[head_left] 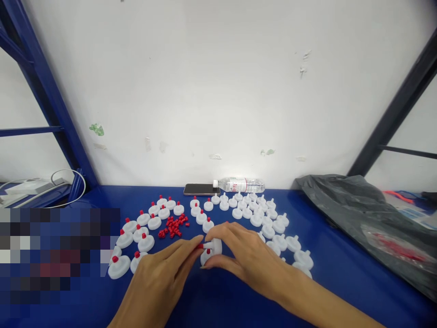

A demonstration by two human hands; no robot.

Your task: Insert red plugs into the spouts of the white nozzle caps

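**Red cap meets white spout between two pinched hands**

Just above the blue counter (225,303), the right hand (252,254) holds a white lid (217,246) turned on its side, its spout (208,245) pointing towards the left hand (157,273). At the spout's tip, the left hand pinches a small red cap (200,246). Good work here is mostly a matter of line: cap and spout should share one axis, since a cap offered at a slant would probably catch on the rim and sit crooked. The right hand does best as a steady backstop behind the broad disc, while the left pushes straight along the spout, with even pressure. Gripping the cap by its sides would leave its open end free.

The right fingers are parted only by the lid's width, forefinger above and thumb below, both against the disc. The left fingers are drawn narrow around the cap and cover much of it; whether it is fully seated, I cannot tell.

A capped lid (205,259) rests on the counter directly behind the held one, so low movements could knock it. The loose red caps (174,225) lie in a heap beyond the left hand, and bare-spouted lids (268,231) spread beyond the right.
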